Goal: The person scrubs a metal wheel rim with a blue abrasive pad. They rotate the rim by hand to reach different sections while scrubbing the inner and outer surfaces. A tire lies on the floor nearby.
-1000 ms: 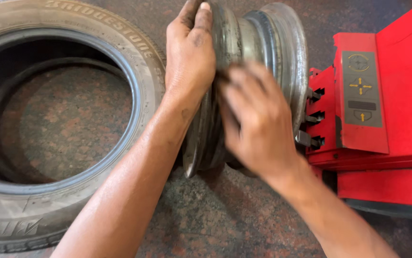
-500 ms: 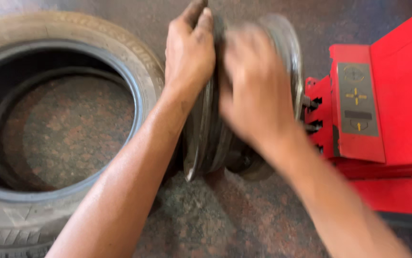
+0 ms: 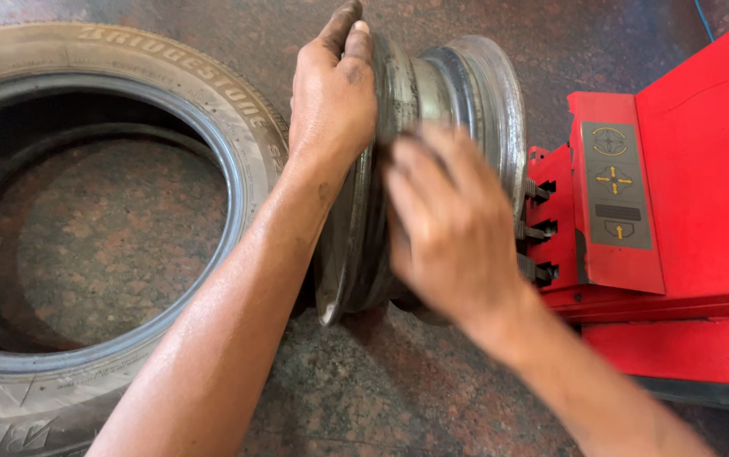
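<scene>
- Standing on edge at centre frame, a bare steel wheel rim (image 3: pixel 457 110) rests on the speckled stone floor (image 3: pixel 398 398), its 2 flanges facing left and right and its barrel visible between them at the top.
- Left hand (image 3: pixel 330 101), upper centre: palm flat against the rim's left flange, fingers (image 3: pixel 343 30) curled over the top edge and gripping it. Skin is smudged dark with grime. Forearm runs down to the lower left of the frame.
- Right hand (image 3: pixel 453 228), centre, just right of the left wrist: laid over the near side of the rim's barrel, fingers (image 3: pixel 419 169) bent and touching the metal. It is motion-blurred, so I cannot tell whether it is gripping the rim or only pressing on it. Its forearm leaves at the lower right.
- Tyre (image 3: pixel 119 85), left half of the frame: lying flat on the floor, sidewall up, raised lettering on the rubber, floor showing through its opening. Its right edge sits just beside the rim's left flange; the left forearm crosses over it, and contact between tyre and rim is hidden by the arm.
- Red machine (image 3: pixel 703 186), right edge of the frame: a sloped red housing with a grey control panel (image 3: pixel 614 182) bearing yellow arrow symbols. 3 dark pedal levers (image 3: pixel 538 228) stick out of its left face toward the rim, close to the rim's right flange.
</scene>
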